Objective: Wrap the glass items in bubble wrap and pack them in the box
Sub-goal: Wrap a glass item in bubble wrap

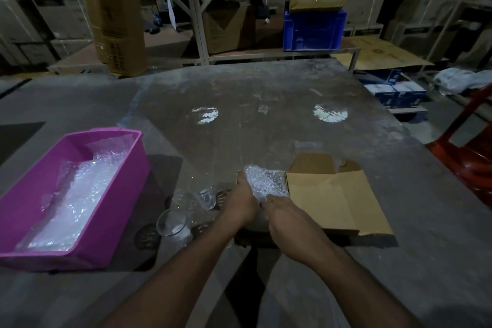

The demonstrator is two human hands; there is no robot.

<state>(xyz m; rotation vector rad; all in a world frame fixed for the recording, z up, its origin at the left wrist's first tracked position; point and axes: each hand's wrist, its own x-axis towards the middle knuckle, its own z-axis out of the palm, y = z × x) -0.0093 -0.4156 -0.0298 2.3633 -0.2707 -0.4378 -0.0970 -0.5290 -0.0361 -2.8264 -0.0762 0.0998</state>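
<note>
A bubble-wrapped bundle [266, 181] sits at the left side of an open cardboard box [330, 194] near the table's front. My left hand [241, 202] grips the bundle's left side. My right hand [282, 214] holds its near edge, fingers curled down over the wrap. Two bare clear glasses stand left of my hands: a small one [207, 198] and a larger one [173, 226] nearer to me. What is inside the wrap is hidden.
A pink tub [87, 221] holding sheets of bubble wrap [77, 194] stands at the left on the grey table [253, 104]. A red plastic chair [468, 157] is at the right edge. Shelves, cartons and a blue crate [314, 29] lie beyond the table.
</note>
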